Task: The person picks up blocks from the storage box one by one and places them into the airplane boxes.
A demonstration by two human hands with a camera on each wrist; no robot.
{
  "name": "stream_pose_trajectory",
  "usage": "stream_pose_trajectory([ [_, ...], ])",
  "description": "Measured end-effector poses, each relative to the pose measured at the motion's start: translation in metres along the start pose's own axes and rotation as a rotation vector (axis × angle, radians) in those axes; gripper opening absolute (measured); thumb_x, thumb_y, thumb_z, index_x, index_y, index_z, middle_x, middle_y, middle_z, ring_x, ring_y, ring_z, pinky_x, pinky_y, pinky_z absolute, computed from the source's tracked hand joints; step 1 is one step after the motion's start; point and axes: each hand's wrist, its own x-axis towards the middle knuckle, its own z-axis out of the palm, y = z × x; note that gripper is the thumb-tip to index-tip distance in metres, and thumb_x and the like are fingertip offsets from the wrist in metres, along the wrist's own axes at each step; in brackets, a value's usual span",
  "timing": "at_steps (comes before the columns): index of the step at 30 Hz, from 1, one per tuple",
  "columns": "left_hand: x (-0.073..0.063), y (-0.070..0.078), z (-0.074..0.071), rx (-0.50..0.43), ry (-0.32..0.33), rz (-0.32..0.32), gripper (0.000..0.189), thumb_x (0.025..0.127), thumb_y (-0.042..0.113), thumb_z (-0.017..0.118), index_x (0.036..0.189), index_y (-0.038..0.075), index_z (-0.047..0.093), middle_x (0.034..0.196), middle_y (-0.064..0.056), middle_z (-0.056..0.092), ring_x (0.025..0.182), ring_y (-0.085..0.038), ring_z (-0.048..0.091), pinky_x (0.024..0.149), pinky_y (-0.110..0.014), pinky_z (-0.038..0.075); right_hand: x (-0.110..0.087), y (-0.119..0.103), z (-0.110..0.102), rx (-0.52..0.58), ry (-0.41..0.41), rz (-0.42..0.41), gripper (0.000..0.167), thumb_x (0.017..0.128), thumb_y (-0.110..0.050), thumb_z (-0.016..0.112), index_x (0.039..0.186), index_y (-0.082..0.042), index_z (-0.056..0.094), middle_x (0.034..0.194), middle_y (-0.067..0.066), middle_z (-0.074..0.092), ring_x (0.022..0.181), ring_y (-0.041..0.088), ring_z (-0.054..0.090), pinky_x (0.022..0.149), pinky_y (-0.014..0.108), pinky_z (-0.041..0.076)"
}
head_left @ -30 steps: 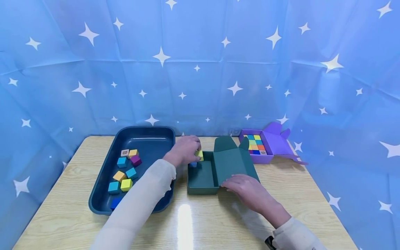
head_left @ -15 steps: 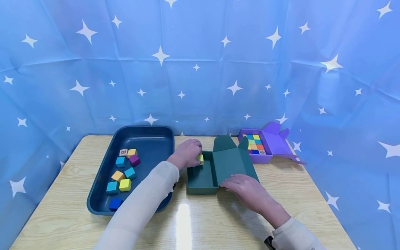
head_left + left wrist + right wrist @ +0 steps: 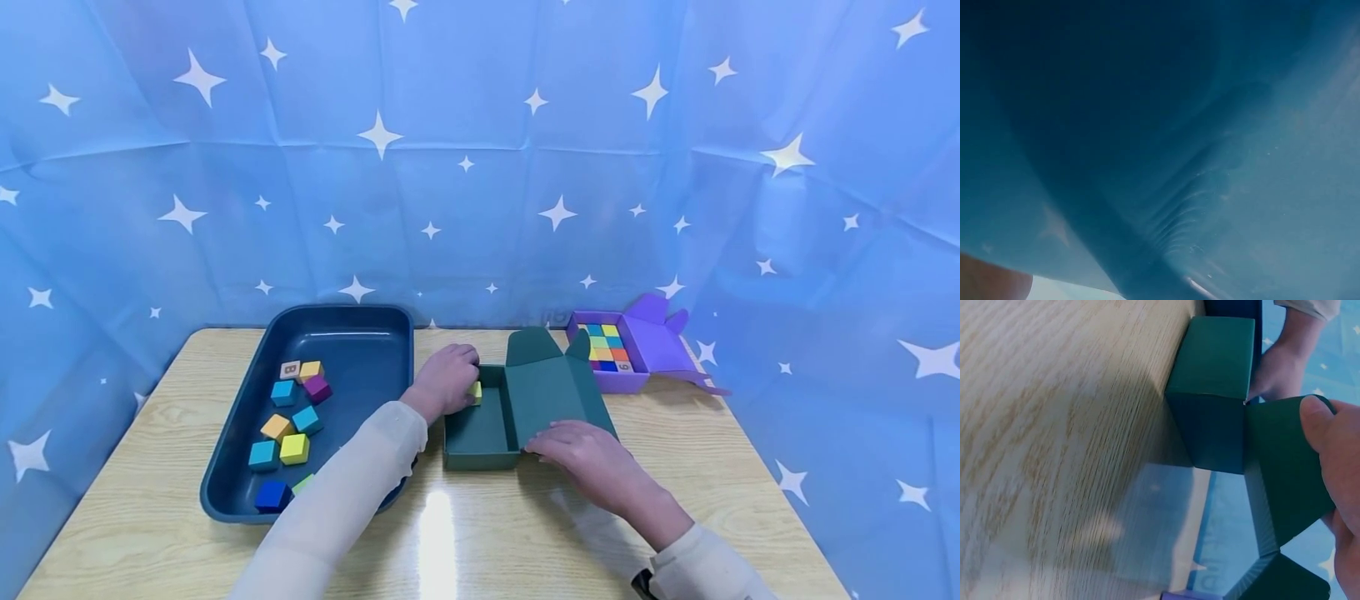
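Observation:
My left hand (image 3: 446, 382) reaches into the far left corner of the open green box (image 3: 481, 461), pinching a yellow block (image 3: 476, 393). Most of that block is behind the fingers, and the corner beneath the hand is hidden. My right hand (image 3: 588, 462) holds the green lid (image 3: 553, 387), which is folded out to the right of the box. In the right wrist view the thumb lies on one face of the lid, with fingers behind it. Only blue surfaces and a bit of skin fill the left wrist view.
Left of the box stands a dark blue tray (image 3: 360, 322) with several coloured blocks, among them a purple block (image 3: 317, 388) and a dark blue block (image 3: 272, 497). A purple box (image 3: 625, 382), filled with blocks, sits open at the back right. Behind the table hangs a starry blue curtain (image 3: 480, 192).
The left hand has lowered the yellow block from the rim into the green box. A blue block seen beneath it earlier is now covered. The right hand stays on the lid.

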Motion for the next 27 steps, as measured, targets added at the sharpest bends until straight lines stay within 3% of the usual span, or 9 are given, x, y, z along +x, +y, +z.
stream_pose_trajectory([
  [6,-0.002,-0.002,0.001,-0.015,0.037,0.003,0.034,0.086,0.046,0.071,0.102,0.016,0.075,0.126,0.000,0.062,0.121,-0.017,0.052,0.112,-0.033,0.040,0.000,0.000,0.001,0.008,-0.005,0.004,0.022,0.091,-0.014,0.066,0.112,-0.019,0.071,0.108,-0.009,0.074,0.103,0.008,0.069,0.096,0.036,0.055],
  [11,-0.007,-0.010,-0.008,-0.124,0.109,0.013,0.031,0.086,0.042,0.071,0.105,0.018,0.074,0.124,0.001,0.062,0.121,-0.017,0.053,0.111,-0.035,0.041,0.000,0.000,0.002,0.011,0.000,-0.001,0.023,0.090,-0.013,0.067,0.112,-0.019,0.071,0.108,-0.009,0.074,0.103,0.008,0.069,0.095,0.036,0.055],
  [14,-0.016,-0.021,-0.020,-0.202,0.144,-0.019,0.032,0.087,0.041,0.071,0.111,0.019,0.071,0.127,0.001,0.061,0.127,-0.018,0.051,0.115,-0.038,0.038,0.001,0.000,0.002,0.006,0.004,-0.014,0.023,0.090,-0.013,0.067,0.112,-0.018,0.071,0.107,-0.008,0.074,0.102,0.008,0.069,0.096,0.036,0.055],
  [18,-0.035,-0.047,-0.032,-0.249,0.204,-0.065,0.034,0.087,0.039,0.071,0.113,0.018,0.069,0.129,-0.002,0.062,0.130,-0.022,0.050,0.116,-0.042,0.037,0.001,0.001,0.003,-0.008,0.014,-0.033,0.023,0.089,-0.012,0.069,0.111,-0.018,0.071,0.106,-0.008,0.074,0.101,0.008,0.069,0.097,0.035,0.055],
  [22,-0.061,-0.083,-0.036,-0.233,0.252,-0.137,0.034,0.086,0.037,0.073,0.111,0.014,0.070,0.125,-0.006,0.063,0.125,-0.026,0.053,0.111,-0.044,0.041,0.001,0.000,0.002,-0.011,0.020,-0.035,0.023,0.088,-0.012,0.069,0.110,-0.017,0.071,0.106,-0.008,0.074,0.101,0.008,0.069,0.097,0.035,0.055],
  [27,-0.103,-0.127,-0.034,-0.241,0.221,-0.290,0.033,0.086,0.033,0.073,0.111,0.011,0.070,0.123,-0.009,0.064,0.121,-0.030,0.055,0.107,-0.049,0.043,0.001,0.000,0.002,-0.018,0.009,-0.022,0.023,0.088,-0.012,0.070,0.110,-0.018,0.071,0.106,-0.009,0.074,0.101,0.008,0.069,0.095,0.035,0.055],
])
